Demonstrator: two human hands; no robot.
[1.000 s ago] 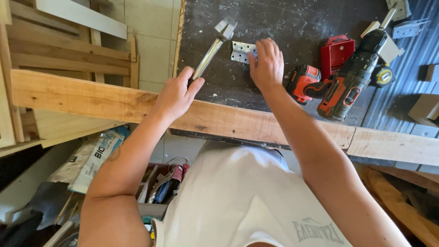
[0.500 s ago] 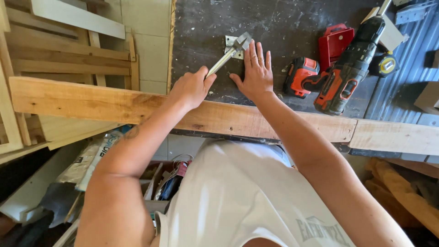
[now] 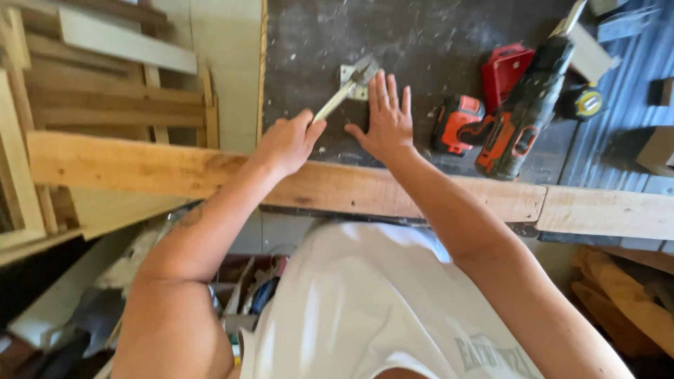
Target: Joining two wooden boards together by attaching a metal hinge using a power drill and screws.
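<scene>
Hammer [image 3: 344,93] sits in the left hand [image 3: 288,142], fist clamped round the pale handle, tool slanting up and right over the dark counter [image 3: 421,42]. Hammer head lies on or right at a small metal bracket [image 3: 349,76] far on the counter; cannot tell if head presses the bracket or just overlaps it. Right hand [image 3: 386,121] flat on the counter, palm down, fingers [image 3: 382,88] spread apart, holding nothing, fingertips just beside the bracket and the hammer head. Thumb of that hand points left toward the left hand, the two hands near but apart.

Long wooden plank [image 3: 140,168] runs left to right across the near edge of the counter, both forearms crossing over it. A second plank piece [image 3: 607,210] butts against it on the right.

Right of the right hand: orange and black cordless drill [image 3: 519,119] lying on the counter, bit end pointing far. Orange battery pack [image 3: 458,119] touches or sits just beside the drill's grip, between drill and right hand. Red case [image 3: 507,67] far of the battery, next to the drill body. Tape measure [image 3: 588,104], yellow and black, right of the drill.

Left of the counter: stacked wooden frames [image 3: 112,105] and boards. Person wears a white shirt [image 3: 365,302]. Clutter below the plank, too dark to tell.
</scene>
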